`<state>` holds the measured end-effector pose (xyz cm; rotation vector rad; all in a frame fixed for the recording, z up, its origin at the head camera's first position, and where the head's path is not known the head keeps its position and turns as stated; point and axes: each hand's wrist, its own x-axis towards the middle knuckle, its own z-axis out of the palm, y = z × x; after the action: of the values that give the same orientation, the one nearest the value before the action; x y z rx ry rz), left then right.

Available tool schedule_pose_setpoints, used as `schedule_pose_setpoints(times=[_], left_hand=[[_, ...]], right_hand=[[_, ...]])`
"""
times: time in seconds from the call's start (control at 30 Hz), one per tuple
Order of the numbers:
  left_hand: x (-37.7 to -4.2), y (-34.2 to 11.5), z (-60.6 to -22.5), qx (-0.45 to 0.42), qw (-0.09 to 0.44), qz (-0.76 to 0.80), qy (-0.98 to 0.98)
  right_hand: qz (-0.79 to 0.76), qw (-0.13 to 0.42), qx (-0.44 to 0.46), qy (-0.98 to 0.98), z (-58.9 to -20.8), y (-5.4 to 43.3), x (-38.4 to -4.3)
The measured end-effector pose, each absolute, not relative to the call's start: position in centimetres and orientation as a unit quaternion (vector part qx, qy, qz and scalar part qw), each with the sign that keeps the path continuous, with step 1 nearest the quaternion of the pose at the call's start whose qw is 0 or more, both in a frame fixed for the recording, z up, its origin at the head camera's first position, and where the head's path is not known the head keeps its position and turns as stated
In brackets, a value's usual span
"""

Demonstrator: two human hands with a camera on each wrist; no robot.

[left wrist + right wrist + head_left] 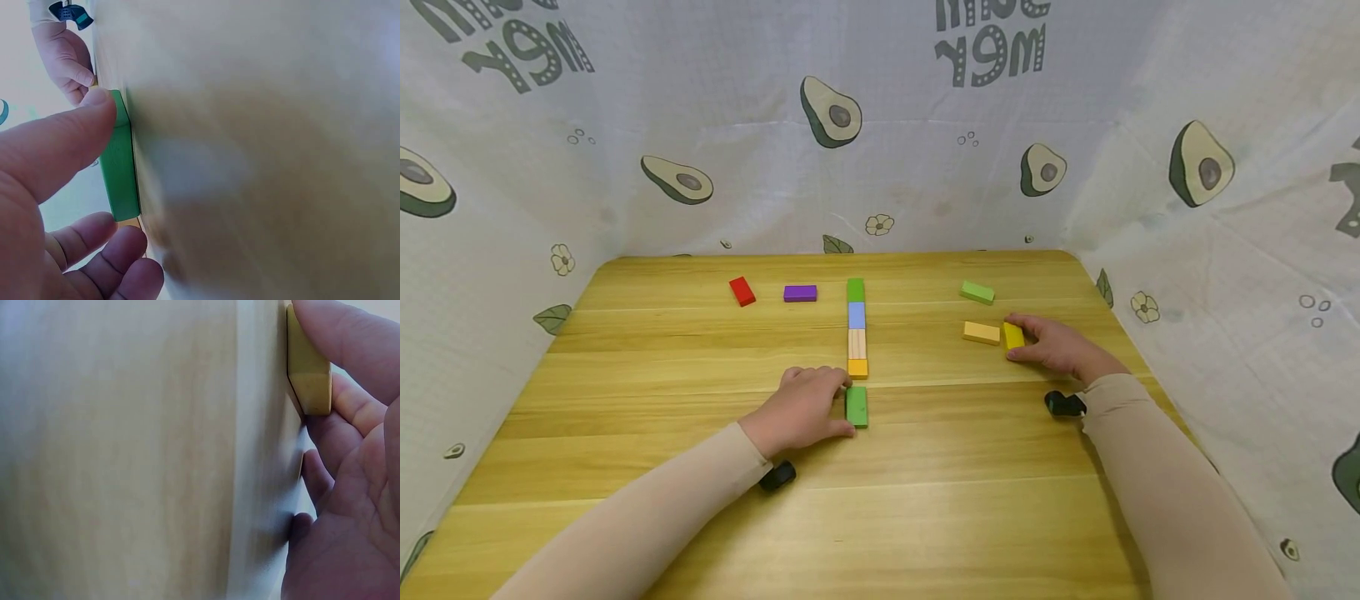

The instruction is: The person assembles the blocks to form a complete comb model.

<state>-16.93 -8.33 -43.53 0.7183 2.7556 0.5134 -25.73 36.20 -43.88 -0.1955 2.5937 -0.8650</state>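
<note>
A green block [857, 407] lies flat just below a straight column of blocks, with a small gap between. My left hand [805, 406] holds it by its two ends, thumb at the near end and index finger at the far one; the left wrist view shows the same green block [120, 165] between them. Over on the right, my right hand [1060, 346] pinches a yellow block [1013, 336] between thumb and fingers. In the right wrist view the yellow block [310, 369] sits against the tabletop. A pale orange block [981, 332] lies just left of it.
The column runs from a green block [856, 290] through a blue block [857, 316] and a light wood block [857, 344] to an orange block [857, 368]. Farther back lie a red block [742, 292], a purple block [801, 293] and a light green block [977, 292]. Printed cloth [760, 217] surrounds the table.
</note>
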Motion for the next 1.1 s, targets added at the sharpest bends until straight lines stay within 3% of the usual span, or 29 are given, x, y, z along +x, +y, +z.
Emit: schedule_pose_setpoints(times=[1.1], left_hand=[[-18.0, -7.9, -43.7, 0.227, 0.115, 0.178, 0.951]], right_hand=[[-0.319, 0.206, -0.062, 0.923, -43.8, 36.1, -25.7]])
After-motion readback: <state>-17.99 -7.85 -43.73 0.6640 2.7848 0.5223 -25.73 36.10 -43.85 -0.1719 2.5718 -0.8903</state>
